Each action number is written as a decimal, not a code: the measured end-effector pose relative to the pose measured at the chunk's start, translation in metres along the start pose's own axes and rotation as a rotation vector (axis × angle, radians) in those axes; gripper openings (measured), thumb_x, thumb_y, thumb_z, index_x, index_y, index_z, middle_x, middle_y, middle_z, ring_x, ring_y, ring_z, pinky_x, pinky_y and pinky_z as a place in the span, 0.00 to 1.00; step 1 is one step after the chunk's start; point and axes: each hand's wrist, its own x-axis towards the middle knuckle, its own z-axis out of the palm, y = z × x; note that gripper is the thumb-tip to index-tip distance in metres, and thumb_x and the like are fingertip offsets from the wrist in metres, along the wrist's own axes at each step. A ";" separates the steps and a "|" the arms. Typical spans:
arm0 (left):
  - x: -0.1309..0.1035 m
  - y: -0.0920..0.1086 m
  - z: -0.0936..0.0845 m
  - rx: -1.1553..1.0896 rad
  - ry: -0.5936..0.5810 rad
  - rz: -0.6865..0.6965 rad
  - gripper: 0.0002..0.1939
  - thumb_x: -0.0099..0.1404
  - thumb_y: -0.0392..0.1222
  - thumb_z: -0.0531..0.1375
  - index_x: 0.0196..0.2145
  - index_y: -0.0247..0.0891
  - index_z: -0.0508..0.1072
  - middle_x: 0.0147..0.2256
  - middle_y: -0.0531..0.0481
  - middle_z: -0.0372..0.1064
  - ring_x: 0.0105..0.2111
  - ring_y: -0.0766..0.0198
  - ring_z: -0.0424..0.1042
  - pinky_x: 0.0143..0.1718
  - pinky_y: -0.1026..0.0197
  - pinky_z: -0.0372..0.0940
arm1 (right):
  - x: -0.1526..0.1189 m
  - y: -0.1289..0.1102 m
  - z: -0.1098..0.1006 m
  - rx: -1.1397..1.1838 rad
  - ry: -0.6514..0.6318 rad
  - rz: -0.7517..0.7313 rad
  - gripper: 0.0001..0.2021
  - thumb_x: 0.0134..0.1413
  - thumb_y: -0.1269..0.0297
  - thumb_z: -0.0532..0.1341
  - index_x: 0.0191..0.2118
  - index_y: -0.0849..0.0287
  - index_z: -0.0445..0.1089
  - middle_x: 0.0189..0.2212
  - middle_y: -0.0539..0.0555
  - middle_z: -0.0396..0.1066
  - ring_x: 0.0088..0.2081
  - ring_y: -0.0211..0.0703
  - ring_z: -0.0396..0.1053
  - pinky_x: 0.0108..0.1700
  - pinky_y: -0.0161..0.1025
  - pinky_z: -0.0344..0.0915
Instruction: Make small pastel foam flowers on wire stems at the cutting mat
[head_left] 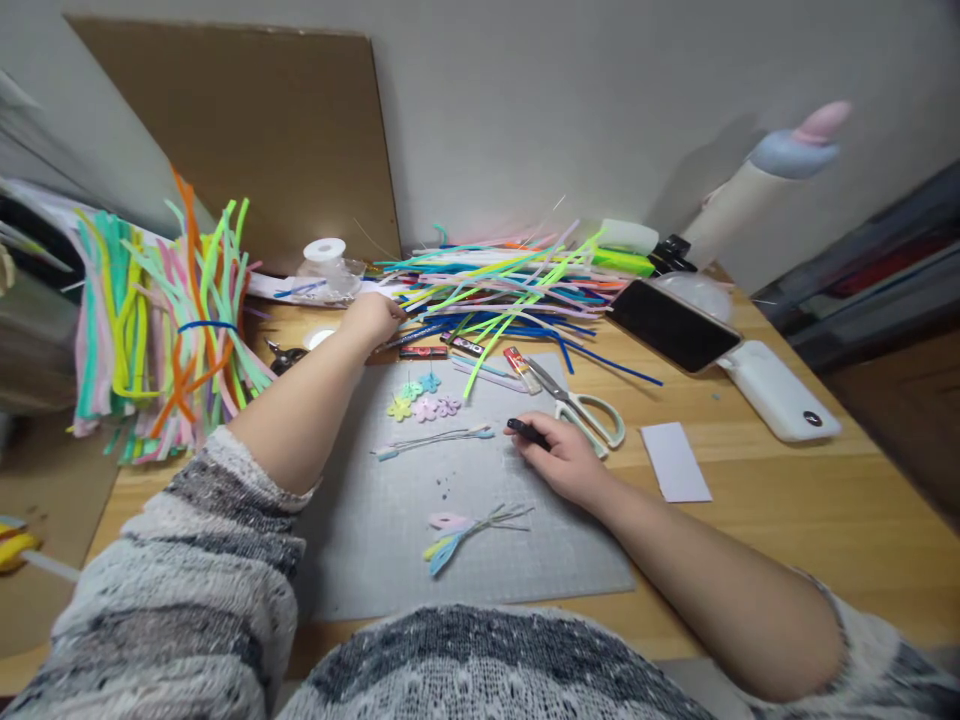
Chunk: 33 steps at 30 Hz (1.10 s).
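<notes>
My left hand (373, 318) reaches to the left end of a pile of colourful pipe cleaners (495, 285). Its fingers are curled together, and whatever they grip is hidden. Over the right side of a grey cutting mat (375, 560), my right hand (566, 458) is closed around a small black object (529, 433) whose kind I cannot make out. Scissors (574, 400) with pale handles lie just beyond that hand. Small pastel flowers (425, 408) rest on the mat. Nearer me are thin wire stems (442, 438) with blue tips and a bunch of looped pipe-cleaner petals (450, 540) on stems.
A thick bundle of pipe cleaners (202, 340) stands at the left. Behind it leans a brown board (247, 140), with a white spool (325, 250) nearby. To the right are a phone (673, 325), a white device (784, 390) and a white card (675, 462).
</notes>
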 end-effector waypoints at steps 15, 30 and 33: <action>0.022 0.021 0.008 0.044 0.045 0.138 0.16 0.60 0.45 0.56 0.38 0.35 0.79 0.35 0.43 0.75 0.37 0.53 0.71 0.37 0.59 0.60 | 0.001 -0.001 0.000 -0.008 -0.016 -0.007 0.06 0.57 0.67 0.56 0.38 0.59 0.69 0.31 0.51 0.72 0.32 0.39 0.68 0.35 0.35 0.62; 0.028 0.035 0.006 0.049 0.018 0.047 0.13 0.58 0.41 0.58 0.38 0.33 0.78 0.40 0.35 0.75 0.44 0.47 0.72 0.44 0.53 0.62 | 0.000 -0.001 -0.001 -0.022 -0.030 0.001 0.07 0.56 0.67 0.55 0.38 0.59 0.69 0.32 0.52 0.72 0.34 0.40 0.69 0.37 0.36 0.63; 0.028 0.038 0.007 0.031 0.019 0.018 0.13 0.57 0.41 0.58 0.37 0.37 0.78 0.39 0.38 0.76 0.44 0.46 0.72 0.45 0.52 0.62 | 0.000 -0.001 -0.001 -0.029 -0.030 0.005 0.07 0.56 0.67 0.55 0.38 0.58 0.69 0.32 0.52 0.72 0.34 0.41 0.69 0.37 0.37 0.63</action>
